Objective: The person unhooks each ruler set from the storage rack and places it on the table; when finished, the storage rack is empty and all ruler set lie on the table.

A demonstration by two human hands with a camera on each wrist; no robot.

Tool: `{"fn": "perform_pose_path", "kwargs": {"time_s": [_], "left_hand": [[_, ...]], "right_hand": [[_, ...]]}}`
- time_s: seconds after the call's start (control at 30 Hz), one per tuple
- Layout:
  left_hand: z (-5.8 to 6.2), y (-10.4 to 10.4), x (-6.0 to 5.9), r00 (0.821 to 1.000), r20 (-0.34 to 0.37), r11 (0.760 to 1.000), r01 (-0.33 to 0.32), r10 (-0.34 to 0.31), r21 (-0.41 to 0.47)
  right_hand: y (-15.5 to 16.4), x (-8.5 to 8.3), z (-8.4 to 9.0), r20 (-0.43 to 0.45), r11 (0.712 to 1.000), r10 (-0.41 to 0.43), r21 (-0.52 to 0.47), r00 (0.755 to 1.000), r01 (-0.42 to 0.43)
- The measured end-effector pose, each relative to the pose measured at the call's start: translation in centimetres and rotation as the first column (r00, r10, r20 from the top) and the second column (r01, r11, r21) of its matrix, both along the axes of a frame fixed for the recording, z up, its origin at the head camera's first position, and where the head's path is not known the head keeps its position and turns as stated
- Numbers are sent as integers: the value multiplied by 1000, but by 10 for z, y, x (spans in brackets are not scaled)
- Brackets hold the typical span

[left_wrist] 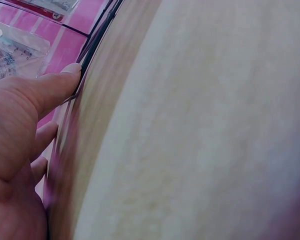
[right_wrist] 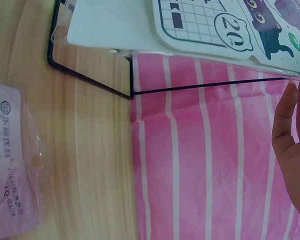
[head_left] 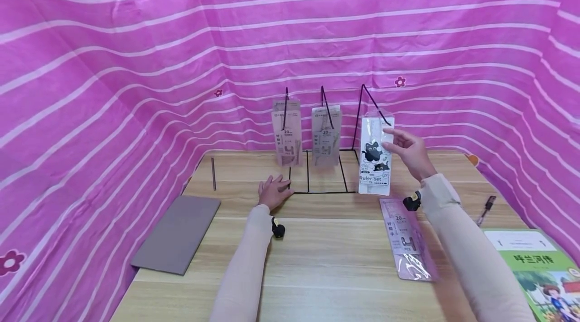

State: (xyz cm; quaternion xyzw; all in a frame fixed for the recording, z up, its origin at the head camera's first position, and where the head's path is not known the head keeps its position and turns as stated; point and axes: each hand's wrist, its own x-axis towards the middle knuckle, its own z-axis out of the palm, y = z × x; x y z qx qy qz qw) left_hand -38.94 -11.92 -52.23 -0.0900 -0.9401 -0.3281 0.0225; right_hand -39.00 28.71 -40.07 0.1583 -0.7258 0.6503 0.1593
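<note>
Three packets hang on the rack [head_left: 324,181] (white one [head_left: 375,156] pinched by right hand [head_left: 408,151]); left hand [head_left: 273,192] flat.

**A light wooden table and what rests on it**

The wooden table [head_left: 326,261] has pale planks running side to side. A black wire rack [head_left: 323,176] stands on it at the far middle. Left of the rack a thin dark rod [head_left: 213,173] stands upright, and nearer than that, a flat grey board [head_left: 177,234] lies at the left edge. Right of the rack and nearer, a pink packet [head_left: 408,246] lies flat. Further right lies a pen [head_left: 486,210], and a green book [head_left: 541,269] sits at the near right corner. The left hand [head_left: 273,191] rests flat on the wood, just left of the rack's base.
</note>
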Motion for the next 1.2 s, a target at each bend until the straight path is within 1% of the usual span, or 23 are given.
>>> {"fn": "perform_pose_path", "kwargs": {"time_s": [0.1, 0.3, 0.47, 0.63, 0.7, 0.93, 1.03, 1.1, 1.2], "left_hand": [[0, 0, 0, 1000, -3, 1000, -1, 1, 2], [-2, -2, -1, 1000, -10, 1000, -2, 2, 6], [-2, -3, -2, 1000, 9, 1000, -4, 4, -1], [-3, -3, -3, 1000, 9, 1000, 3, -3, 10], [-3, -4, -3, 1000, 4, 1000, 6, -6, 22], [-9, -3, -6, 1000, 11, 1000, 3, -3, 13], [-8, -4, -6, 1000, 7, 999, 7, -7, 38], [-8, -4, -7, 1000, 2, 999, 10, -10, 42], [-7, -4, -6, 1000, 1, 999, 15, -15, 41]], "right_hand": [[1, 7, 0, -12, 1000, 1, -3, 1000, -1], [1, 24, 0, -13, 999, 28, -22, 1000, -28], [1, 35, 0, -22, 1000, 21, -9, 1000, -22], [3, 45, 2, -28, 1000, 11, -5, 1000, -11], [3, 48, 3, -25, 1000, 13, -9, 1000, -13], [7, 62, 5, -4, 999, 27, -22, 1000, -27], [8, 66, 5, 2, 999, 40, -35, 999, -40], [8, 69, 4, 8, 997, 53, -49, 999, -52], [8, 74, 4, 18, 998, 48, -45, 999, -47]]}}
